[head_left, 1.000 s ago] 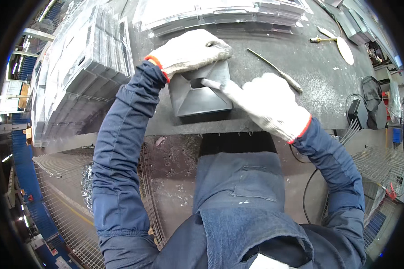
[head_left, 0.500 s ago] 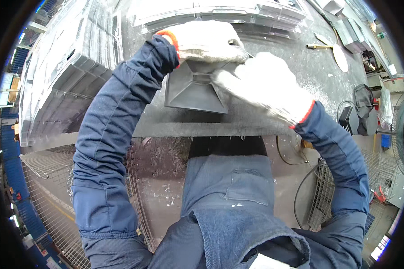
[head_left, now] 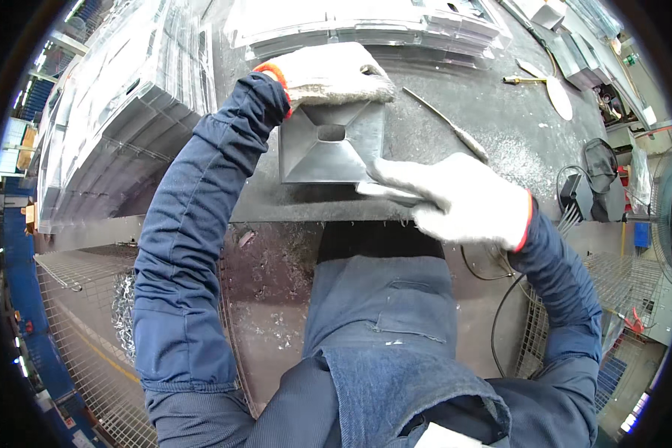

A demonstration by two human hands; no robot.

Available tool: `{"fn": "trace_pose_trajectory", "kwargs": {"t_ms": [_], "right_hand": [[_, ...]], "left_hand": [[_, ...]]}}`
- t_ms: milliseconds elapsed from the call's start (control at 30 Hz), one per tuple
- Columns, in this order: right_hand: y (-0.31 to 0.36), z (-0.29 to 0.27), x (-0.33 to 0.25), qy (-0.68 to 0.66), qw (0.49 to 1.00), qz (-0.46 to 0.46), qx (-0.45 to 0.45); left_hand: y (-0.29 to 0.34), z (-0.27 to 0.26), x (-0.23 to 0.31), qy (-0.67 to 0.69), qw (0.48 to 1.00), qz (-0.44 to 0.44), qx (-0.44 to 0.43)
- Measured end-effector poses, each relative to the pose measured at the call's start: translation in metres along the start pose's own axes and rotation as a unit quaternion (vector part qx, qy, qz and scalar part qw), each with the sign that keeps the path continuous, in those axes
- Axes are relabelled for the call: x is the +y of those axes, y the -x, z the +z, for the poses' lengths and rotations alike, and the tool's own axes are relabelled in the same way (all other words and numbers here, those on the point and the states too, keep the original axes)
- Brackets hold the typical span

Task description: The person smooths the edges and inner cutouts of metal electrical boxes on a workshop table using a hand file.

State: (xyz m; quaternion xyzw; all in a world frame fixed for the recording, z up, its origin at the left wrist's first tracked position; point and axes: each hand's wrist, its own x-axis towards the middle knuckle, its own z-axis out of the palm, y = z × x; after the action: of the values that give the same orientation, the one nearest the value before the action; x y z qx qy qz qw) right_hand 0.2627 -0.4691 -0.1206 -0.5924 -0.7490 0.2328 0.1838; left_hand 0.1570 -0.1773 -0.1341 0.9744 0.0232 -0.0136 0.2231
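Observation:
A dark grey, square funnel-shaped part (head_left: 306,160) lies near the table's front edge, its sloped faces running down to an oval hole in the middle. My left hand (head_left: 332,75), in a white knitted glove with an orange cuff, is closed over its far edge and hides that side. At the near right corner is my right hand (head_left: 463,196), in a similar glove, with thumb and forefinger around the corner; the exact contact is hidden. A thin pointed hand tool (head_left: 455,128) rests on the table, beyond my right hand and touched by neither.
Stacked grey panel-like parts (head_left: 119,127) stand at the left, and more parts (head_left: 373,26) lie at the back. A pale paddle-shaped piece (head_left: 558,97) and a brass-tipped tool (head_left: 523,79) lie far right. Wire mesh baskets (head_left: 82,306) flank me below the dusty tabletop (head_left: 526,142).
My right hand has moved from the middle of the part toward me to its near right corner, uncovering the pointed tool. The part has turned slightly; my left hand keeps its far edge.

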Motion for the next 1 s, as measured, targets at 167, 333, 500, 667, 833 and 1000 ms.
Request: {"fn": "trace_pose_trajectory", "kwargs": {"t_ms": [167,333,500,667,833,1000], "right_hand": [[-0.028,-0.012,0.024,-0.053,0.997,-0.043,-0.039],[-0.062,-0.034,-0.011,0.024,0.994,0.025,-0.103],[-0.054,-0.033,-0.003,0.116,0.989,-0.046,-0.084],[-0.033,-0.026,-0.025,0.148,0.979,0.067,-0.122],[-0.047,-0.028,-0.045,0.053,0.991,0.038,-0.113],[-0.001,-0.023,-0.045,-0.131,0.986,0.068,-0.082]], "left_hand": [[0.004,-0.009,0.021,-0.048,0.998,-0.024,0.016],[0.024,-0.02,0.025,-0.103,0.995,-0.006,0.019],[0.022,-0.02,0.051,-0.041,0.999,-0.025,0.003],[0.031,-0.02,0.066,-0.023,0.996,-0.081,0.001],[0.056,-0.031,0.08,-0.038,0.995,-0.09,0.031],[0.162,-0.094,0.124,-0.075,0.953,-0.102,0.276]]}}
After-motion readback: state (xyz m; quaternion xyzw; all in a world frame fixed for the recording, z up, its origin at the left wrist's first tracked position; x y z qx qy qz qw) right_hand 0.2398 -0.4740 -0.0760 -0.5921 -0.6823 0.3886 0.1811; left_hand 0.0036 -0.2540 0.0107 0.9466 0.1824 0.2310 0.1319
